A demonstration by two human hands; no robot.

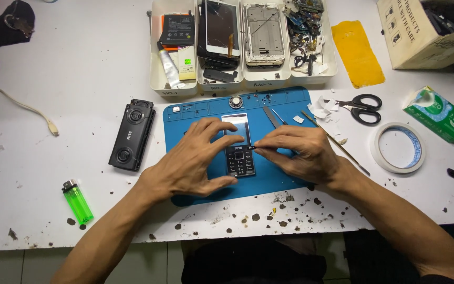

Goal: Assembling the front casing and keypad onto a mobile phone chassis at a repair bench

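Observation:
A small black keypad phone (239, 152) lies face up on a blue work mat (285, 113), its screen toward the far side. My left hand (193, 160) grips its left edge, fingers arched over the screen and thumb at the bottom. Against the right edge, near the top of the keypad, the fingertips of my right hand (298, 152) pinch the phone; whether they hold a small part I cannot tell.
A black phone back cover (131, 134) lies left of the mat, a green lighter (78, 201) nearer me. White bins (243, 44) of phone parts stand behind. Metal tools (271, 117), scissors (362, 107), a tape roll (398, 148), a green tissue pack (438, 114) and a cardboard box (421, 29) are on the right.

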